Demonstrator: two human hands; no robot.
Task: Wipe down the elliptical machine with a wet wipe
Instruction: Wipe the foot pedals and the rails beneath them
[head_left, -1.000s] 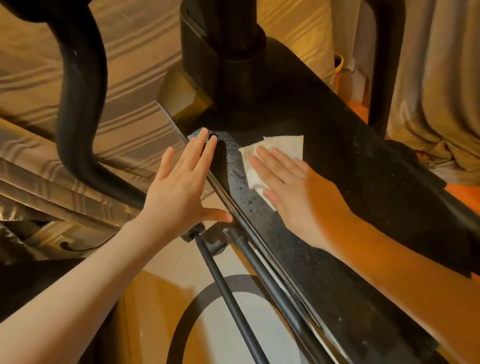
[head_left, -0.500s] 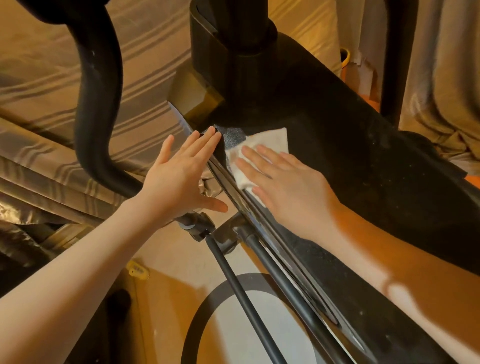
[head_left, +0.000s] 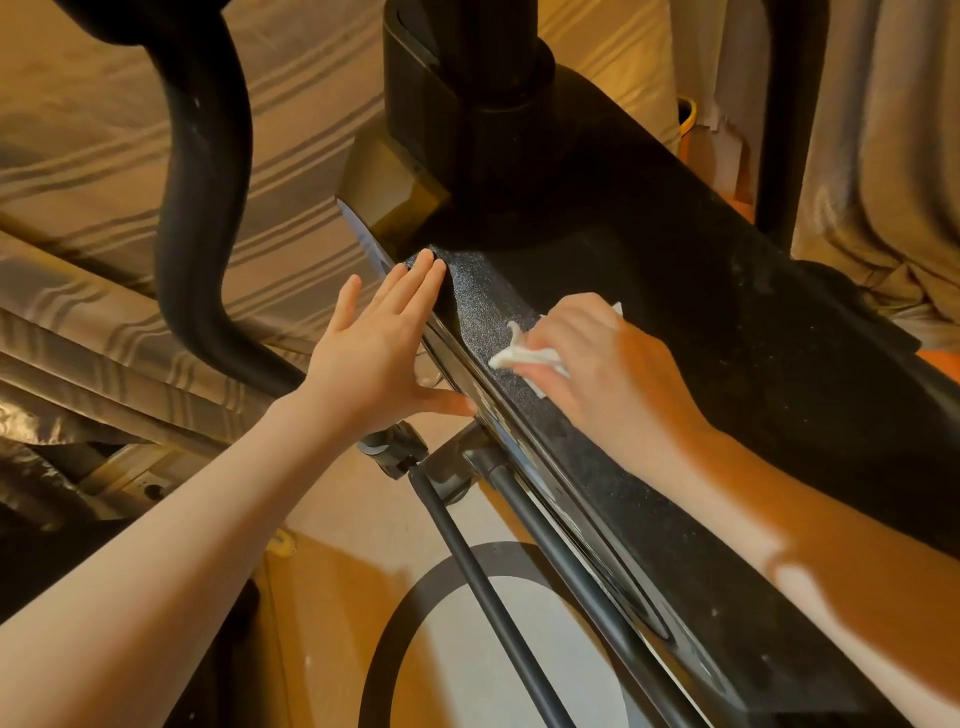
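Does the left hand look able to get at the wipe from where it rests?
Probably yes. The left hand lies flat against the machine's edge, and the wipe sits close by on the speckled top, with nothing between them. But the right hand already grips it.

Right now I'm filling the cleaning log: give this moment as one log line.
step: wiping housing | right hand: gathers wet wipe on elliptical housing | left hand: flat, braces housing edge | dust specks remain

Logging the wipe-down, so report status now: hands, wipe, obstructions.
Left hand flat, braced on the housing's edge. Right hand grips the bunched wet wipe on the dusty top. Nothing blocking.
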